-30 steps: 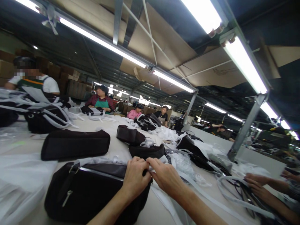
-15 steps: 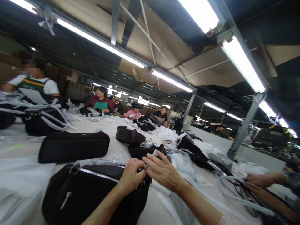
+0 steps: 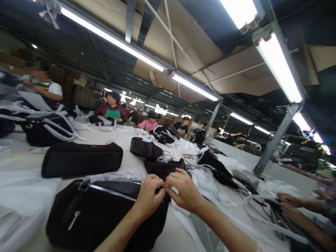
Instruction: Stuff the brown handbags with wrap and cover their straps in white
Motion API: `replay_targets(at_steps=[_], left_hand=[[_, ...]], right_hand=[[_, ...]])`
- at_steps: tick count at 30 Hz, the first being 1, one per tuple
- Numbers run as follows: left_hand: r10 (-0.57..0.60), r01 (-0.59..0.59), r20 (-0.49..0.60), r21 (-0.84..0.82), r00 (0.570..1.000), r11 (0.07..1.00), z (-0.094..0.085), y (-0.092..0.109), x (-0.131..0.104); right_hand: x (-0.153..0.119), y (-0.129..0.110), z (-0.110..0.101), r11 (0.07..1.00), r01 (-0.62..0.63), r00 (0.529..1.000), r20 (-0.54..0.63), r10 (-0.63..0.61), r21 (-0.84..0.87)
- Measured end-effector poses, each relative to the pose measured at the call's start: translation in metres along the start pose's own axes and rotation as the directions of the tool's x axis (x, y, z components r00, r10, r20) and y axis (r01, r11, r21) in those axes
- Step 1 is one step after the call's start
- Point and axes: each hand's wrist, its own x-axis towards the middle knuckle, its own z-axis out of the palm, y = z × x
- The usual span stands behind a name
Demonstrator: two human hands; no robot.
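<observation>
A black bag [image 3: 105, 213] with a silver zip line and a metal zip pull [image 3: 74, 220] lies at the front of the table. Over its right end, my left hand [image 3: 149, 192] is closed in a pinch. My right hand [image 3: 183, 190] pinches right beside it, the fingertips of both nearly meeting. Whatever is between the fingers is too small and covered to make out. Clear or whitish wrapping [image 3: 112, 177] lies along the bag's top edge. Just beyond my hands sits another black bag [image 3: 165, 167].
A long black bag [image 3: 81, 159] lies behind the front one, with white sheeting [image 3: 21, 206] at left. Crumpled clear plastic [image 3: 204, 182] is right of my hands. A co-worker's hands [image 3: 291, 206] handle dark straps at far right. Several people work along the table's far side.
My right hand's spread fingers have curled into a pinch against my left. The pale strip that stuck up by them no longer shows. At far left, a co-worker has raised an arm.
</observation>
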Motion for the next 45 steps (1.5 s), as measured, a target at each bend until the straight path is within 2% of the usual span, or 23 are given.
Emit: replay_targets(at_steps=[8,15,18,21,24,27,31,33,35,37,41,43,45], left_hand=[[0.071,-0.069,0.029,-0.065,0.997,0.996,-0.008,-0.004,-0.010],[-0.018,0.016,-0.035,-0.058,0.999,0.998,0.001,-0.009,-0.005],[-0.045,0.043,-0.036,-0.050,0.998,0.998,0.000,-0.009,-0.003],[-0.049,0.049,-0.004,-0.060,0.999,0.997,-0.003,-0.010,-0.002],[-0.044,0.046,0.017,-0.078,0.999,0.996,-0.006,-0.012,-0.001],[-0.037,0.038,0.014,-0.089,0.999,0.995,-0.005,-0.014,0.000],[-0.022,0.024,0.028,-0.081,0.999,0.996,-0.004,-0.014,-0.001],[-0.024,0.026,0.033,-0.066,0.999,0.997,-0.003,-0.014,-0.002],[-0.029,0.031,0.029,-0.059,0.999,0.998,-0.004,-0.013,-0.003],[-0.028,0.030,0.037,-0.064,0.999,0.998,-0.004,-0.012,-0.002],[-0.032,0.035,0.049,-0.061,0.998,0.998,-0.005,-0.011,-0.002],[-0.039,0.041,0.042,-0.057,0.998,0.998,-0.005,-0.011,-0.002],[-0.040,0.042,0.041,-0.054,0.998,0.998,-0.005,-0.010,-0.003]], right_hand=[[0.012,-0.009,-0.001,0.997,-0.068,0.997,0.045,0.067,0.030],[0.016,-0.012,-0.002,0.983,-0.142,0.989,0.067,0.134,0.121],[0.016,-0.006,-0.016,0.970,-0.186,0.982,0.052,0.180,0.156],[0.005,0.018,-0.043,0.940,-0.317,0.946,-0.028,0.323,0.130],[-0.029,0.056,-0.066,0.838,-0.543,0.836,-0.052,0.546,0.053],[-0.077,0.085,-0.067,0.684,-0.728,0.679,0.090,0.729,-0.042],[-0.128,0.101,-0.035,0.483,-0.868,0.427,0.326,0.843,-0.113],[-0.138,0.103,-0.017,0.373,-0.920,0.299,0.402,0.865,-0.118],[-0.140,0.105,-0.004,0.271,-0.955,0.193,0.446,0.874,-0.118],[-0.137,0.108,0.003,0.192,-0.975,0.116,0.474,0.873,-0.115],[-0.128,0.114,0.008,0.086,-0.989,0.004,0.550,0.835,-0.124],[-0.125,0.115,0.009,0.048,-0.989,-0.041,0.581,0.813,-0.137],[-0.124,0.116,0.008,0.022,-0.990,-0.066,0.595,0.801,-0.140]])
